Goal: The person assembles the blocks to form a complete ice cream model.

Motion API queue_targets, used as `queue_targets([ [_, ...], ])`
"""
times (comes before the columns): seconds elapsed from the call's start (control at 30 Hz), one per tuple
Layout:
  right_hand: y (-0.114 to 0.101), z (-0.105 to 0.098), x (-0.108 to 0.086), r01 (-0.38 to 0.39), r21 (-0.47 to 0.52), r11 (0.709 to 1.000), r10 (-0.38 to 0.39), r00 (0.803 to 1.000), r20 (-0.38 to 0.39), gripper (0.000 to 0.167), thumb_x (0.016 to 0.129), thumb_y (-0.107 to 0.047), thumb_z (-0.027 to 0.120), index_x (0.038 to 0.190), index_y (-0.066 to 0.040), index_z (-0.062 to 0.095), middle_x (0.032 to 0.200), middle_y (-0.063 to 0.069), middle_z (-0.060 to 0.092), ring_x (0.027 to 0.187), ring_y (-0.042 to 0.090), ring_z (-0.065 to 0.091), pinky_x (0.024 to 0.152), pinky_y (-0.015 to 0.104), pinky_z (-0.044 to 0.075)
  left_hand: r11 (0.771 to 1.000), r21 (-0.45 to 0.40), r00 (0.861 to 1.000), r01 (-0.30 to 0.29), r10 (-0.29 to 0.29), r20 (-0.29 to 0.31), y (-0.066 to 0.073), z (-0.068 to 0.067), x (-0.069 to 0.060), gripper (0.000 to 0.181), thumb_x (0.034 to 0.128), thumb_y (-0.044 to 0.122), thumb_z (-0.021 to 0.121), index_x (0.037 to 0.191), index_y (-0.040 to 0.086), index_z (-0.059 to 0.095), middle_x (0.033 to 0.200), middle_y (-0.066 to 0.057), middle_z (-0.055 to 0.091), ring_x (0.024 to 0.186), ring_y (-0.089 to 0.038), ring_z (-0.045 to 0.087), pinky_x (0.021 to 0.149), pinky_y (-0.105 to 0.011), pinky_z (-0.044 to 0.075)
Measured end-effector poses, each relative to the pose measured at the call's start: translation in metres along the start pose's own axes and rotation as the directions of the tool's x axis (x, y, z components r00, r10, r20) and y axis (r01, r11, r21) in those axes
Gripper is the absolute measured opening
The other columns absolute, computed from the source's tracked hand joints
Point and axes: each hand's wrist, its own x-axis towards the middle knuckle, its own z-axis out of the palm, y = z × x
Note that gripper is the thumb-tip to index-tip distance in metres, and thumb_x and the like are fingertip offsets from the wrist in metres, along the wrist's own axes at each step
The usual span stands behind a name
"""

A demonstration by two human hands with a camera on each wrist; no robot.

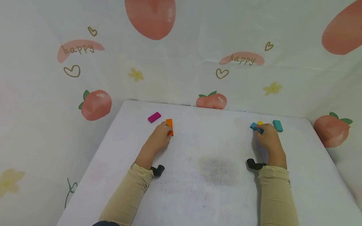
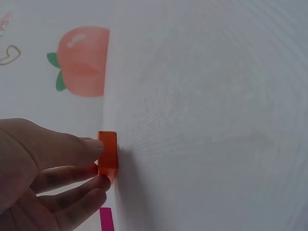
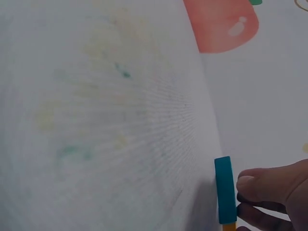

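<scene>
An orange block is pinched by my left hand; in the left wrist view the thumb lies against the orange block with fingertips at its lower end. A magenta block lies to the left, its edge also showing in the left wrist view. On the right side, my right hand holds a blue block by thumb and fingers, which partly cover it. The right wrist view shows the blue block beside the right hand's fingertips. Just behind that hand is a yellow block, partly hidden.
A teal block lies right of my right hand, near the back of the white table. A patterned cloth backdrop rises behind the table. A dark grey smudge marks the table's middle. Black wrist mounts extend from both wrists.
</scene>
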Motion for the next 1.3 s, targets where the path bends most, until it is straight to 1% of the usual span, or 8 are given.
queue_targets([
  [0.13, 0.0, 0.001, -0.001, 0.003, -0.029, 1.0, -0.004, 0.999, -0.032, 0.036, 0.099, 0.0, 0.056, 0.129, 0.019, 0.065, 0.138, 0.043, 0.051, 0.131, 0.064, 0.048, 0.111, 0.074, 0.041, 1.0, -0.012, 1.0, -0.001, 0.001, 0.007, 0.001, 0.0, -0.001, 0.021, 0.0971, -0.005, 0.067, 0.116, -0.008, 0.075, 0.119, -0.021, 0.066, 0.114, -0.034, 0.066, 0.109, -0.046, 0.057],
  [0.23, 0.001, 0.001, -0.002, -0.026, -0.051, 0.998, 0.024, 0.998, -0.05, 0.036, 0.099, 0.0, 0.056, 0.128, 0.019, 0.065, 0.137, 0.042, 0.052, 0.131, 0.064, 0.049, 0.111, 0.074, 0.042, 1.0, -0.016, 1.0, 0.0, 0.0, 0.023, 0.001, 0.002, -0.002, 0.021, 0.097, -0.006, 0.067, 0.116, -0.007, 0.076, 0.12, -0.02, 0.066, 0.114, -0.034, 0.066, 0.109, -0.046, 0.057],
  [0.4, 0.002, 0.001, -0.003, -0.078, -0.033, 0.996, 0.077, 0.997, -0.032, 0.038, 0.1, -0.002, 0.055, 0.131, 0.019, 0.063, 0.14, 0.042, 0.05, 0.134, 0.063, 0.047, 0.113, 0.074, 0.039, 1.0, -0.022, 0.999, -0.004, 0.005, 0.037, 0.002, 0.005, -0.004, 0.021, 0.0969, -0.006, 0.067, 0.116, -0.006, 0.076, 0.12, -0.018, 0.067, 0.114, -0.032, 0.066, 0.108, -0.045, 0.057],
  [0.6, 0.001, -0.001, -0.003, -0.089, -0.032, 0.995, 0.088, 0.995, -0.038, 0.035, 0.099, 0.0, 0.054, 0.127, 0.015, 0.067, 0.141, 0.041, 0.05, 0.136, 0.062, 0.046, 0.114, 0.074, 0.038, 0.999, -0.037, 0.998, 0.003, -0.001, 0.06, 0.009, 0.002, -0.008, 0.022, 0.0971, -0.006, 0.067, 0.117, -0.005, 0.076, 0.119, -0.016, 0.065, 0.113, -0.031, 0.065, 0.109, -0.045, 0.056],
  [0.73, 0.002, -0.002, -0.004, -0.095, -0.023, 0.995, 0.094, 0.995, -0.026, 0.035, 0.098, 0.002, 0.051, 0.127, 0.014, 0.067, 0.141, 0.042, 0.048, 0.135, 0.063, 0.046, 0.113, 0.075, 0.038, 0.999, -0.041, 0.996, 0.014, -0.01, 0.086, 0.015, 0.0, -0.012, 0.022, 0.0977, -0.005, 0.068, 0.118, -0.004, 0.076, 0.12, -0.015, 0.065, 0.114, -0.03, 0.064, 0.11, -0.045, 0.056],
  [0.83, 0.002, -0.002, -0.004, -0.097, -0.017, 0.995, 0.097, 0.995, -0.02, 0.035, 0.098, 0.003, 0.05, 0.127, 0.014, 0.068, 0.14, 0.042, 0.049, 0.135, 0.062, 0.047, 0.112, 0.075, 0.039, 0.999, -0.046, 0.995, 0.014, -0.01, 0.095, 0.019, 0.001, -0.014, 0.021, 0.098, -0.004, 0.069, 0.117, -0.003, 0.076, 0.12, -0.014, 0.065, 0.114, -0.029, 0.064, 0.11, -0.044, 0.056],
  [1.1, -0.002, -0.002, -0.006, -0.096, -0.006, 0.995, 0.096, 0.995, -0.009, 0.035, 0.099, 0.002, 0.051, 0.127, 0.013, 0.068, 0.137, 0.04, 0.051, 0.132, 0.06, 0.049, 0.112, 0.074, 0.04, 0.998, -0.052, 0.995, -0.046, 0.05, 0.082, 0.024, 0.004, -0.017, 0.019, 0.0968, -0.006, 0.069, 0.114, -0.004, 0.077, 0.119, -0.014, 0.067, 0.113, -0.03, 0.067, 0.106, -0.043, 0.059],
  [1.3, -0.007, -0.002, -0.008, -0.067, -0.001, 0.998, 0.067, 0.998, -0.002, 0.032, 0.098, 0.001, 0.054, 0.123, 0.014, 0.069, 0.133, 0.039, 0.054, 0.131, 0.059, 0.05, 0.111, 0.074, 0.041, 0.996, -0.069, 0.992, -0.06, 0.067, 0.103, 0.029, 0.008, -0.019, 0.019, 0.0968, -0.006, 0.069, 0.113, -0.003, 0.078, 0.119, -0.013, 0.067, 0.114, -0.029, 0.067, 0.105, -0.043, 0.059],
])
